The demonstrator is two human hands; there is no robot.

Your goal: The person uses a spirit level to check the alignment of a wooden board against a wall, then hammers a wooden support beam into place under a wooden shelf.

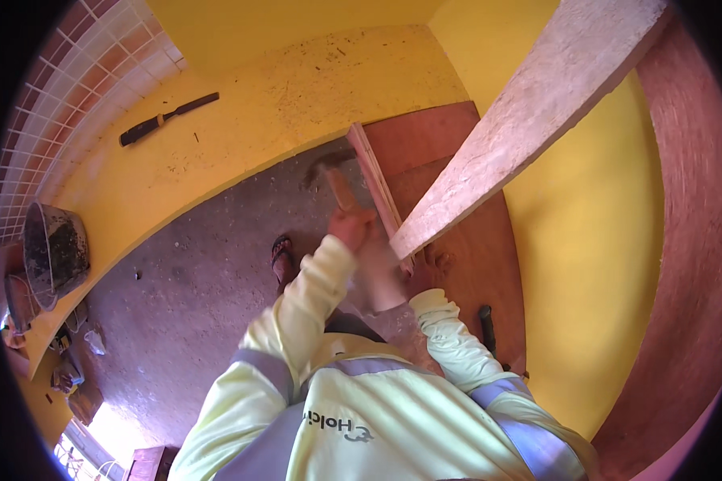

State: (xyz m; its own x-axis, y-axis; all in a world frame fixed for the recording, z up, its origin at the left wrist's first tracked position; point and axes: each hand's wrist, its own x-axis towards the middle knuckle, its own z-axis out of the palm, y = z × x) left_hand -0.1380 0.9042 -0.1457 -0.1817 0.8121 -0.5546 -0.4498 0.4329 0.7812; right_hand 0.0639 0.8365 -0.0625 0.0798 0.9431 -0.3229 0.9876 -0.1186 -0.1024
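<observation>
"Beside the reddish panel (481,268), what have your hands got?"

"Your left hand (351,228) is wrapped round the handle of a hammer (342,191), its blurred head out over the floor (208,232). Your right hand (422,279) is near the narrow-looking lower end of the pale plank (529,120); I cannot tell whether it grips anything."

"So what could go wrong?"

"A stray swing could catch your right fingers, since they sit close to the hammer. The plank might skid if its lower end isn't braced. And a loose grip could drop the hammer towards that sandaled foot (281,250)."
</observation>
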